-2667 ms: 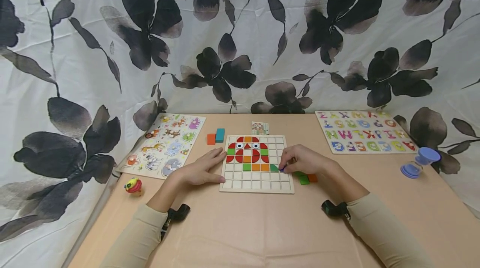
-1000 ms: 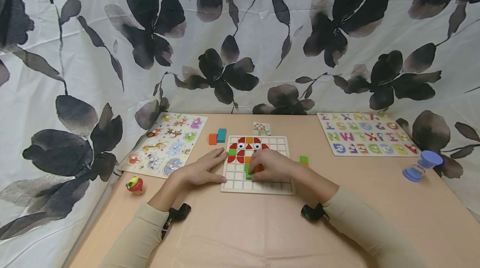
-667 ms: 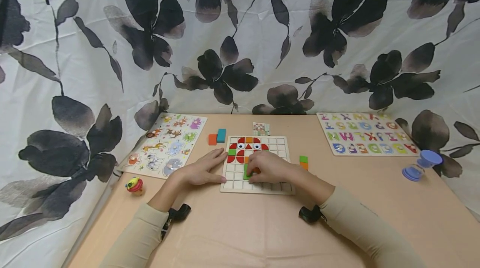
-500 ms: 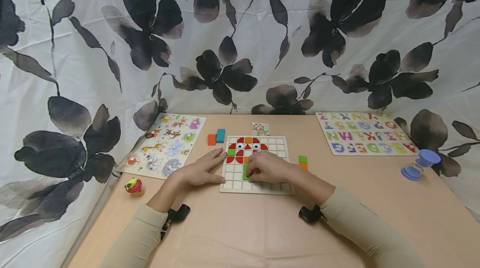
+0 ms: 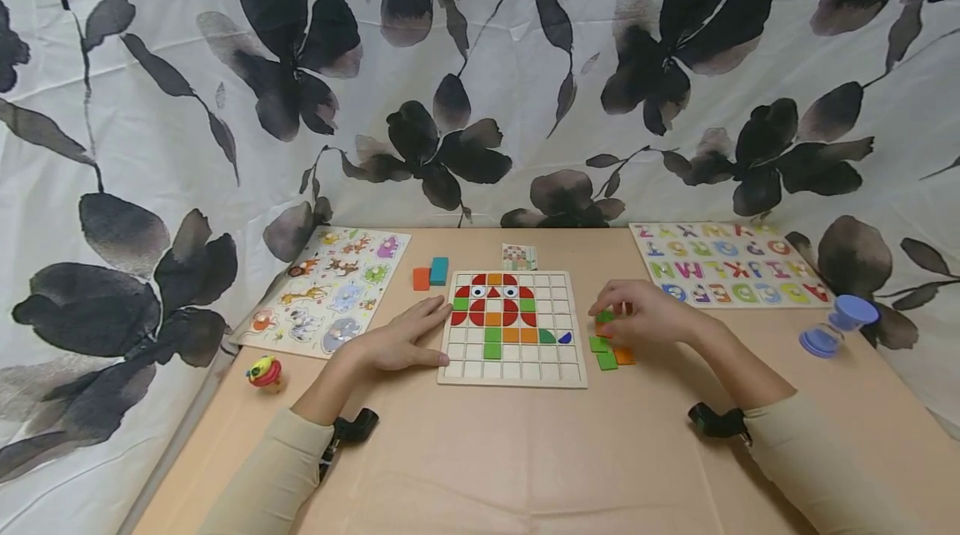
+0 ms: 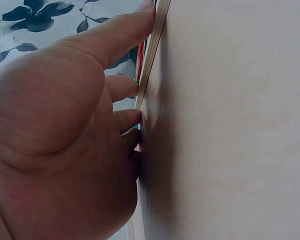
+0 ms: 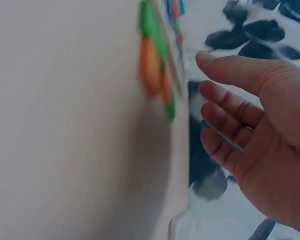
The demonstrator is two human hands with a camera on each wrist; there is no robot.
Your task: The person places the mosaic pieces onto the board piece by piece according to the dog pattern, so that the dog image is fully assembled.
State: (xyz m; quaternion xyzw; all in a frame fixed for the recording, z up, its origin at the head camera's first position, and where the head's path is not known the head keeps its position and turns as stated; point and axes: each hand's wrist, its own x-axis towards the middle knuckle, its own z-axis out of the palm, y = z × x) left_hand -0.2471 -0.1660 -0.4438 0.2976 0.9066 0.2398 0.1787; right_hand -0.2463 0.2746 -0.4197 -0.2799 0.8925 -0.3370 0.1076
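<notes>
A white grid board (image 5: pixel 468 369) lies mid-table, with red, orange and green tiles and two eye tiles set as an owl-like figure. Two green square tiles (image 5: pixel 492 342) stand stacked in one column, and a blue piece (image 5: pixel 565 337) sits at the row's right end. My left hand (image 5: pixel 405 337) touches the board's left edge with extended fingers. Over the loose green and orange tiles (image 5: pixel 607 361) right of the board hovers my right hand (image 5: pixel 637 312). In the right wrist view, its relaxed fingers (image 7: pixel 225 97) are apart from the thumb, with nothing between them.
Behind the board lies a small picture card (image 5: pixel 519 257), with orange (image 5: pixel 422 278) and blue blocks (image 5: pixel 439 271) to its left. An animal board (image 5: pixel 322 289) is at left beside a small toy (image 5: pixel 266 372). A letter board (image 5: pixel 731 265) and blue hourglass-shaped object (image 5: pixel 838 325) are at right.
My right hand has placed green pieces on the board, then lifted off and moved right to the loose tiles. My left hand has stayed at the board's edge.
</notes>
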